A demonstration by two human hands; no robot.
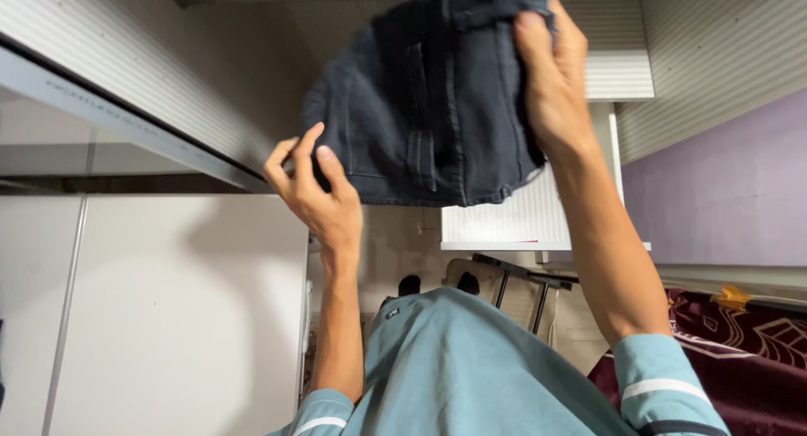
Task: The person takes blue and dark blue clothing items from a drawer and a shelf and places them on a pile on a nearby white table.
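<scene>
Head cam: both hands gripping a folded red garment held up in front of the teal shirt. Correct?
Not quite. The garment is dark blue-black denim, not red. The head view shows the left hand pinching its lower corner and the right hand gripping its upper edge, held up in front of the teal shirt.

Even indoor light, soft shadows on cabinet (168, 318), jeans (429, 100) perhaps slightly motion-blurred

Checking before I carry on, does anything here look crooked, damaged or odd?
Nothing looks damaged. The dark jeans hang bunched and uneven: the right hand grips them high, the left hand pinches a lower corner.
</scene>
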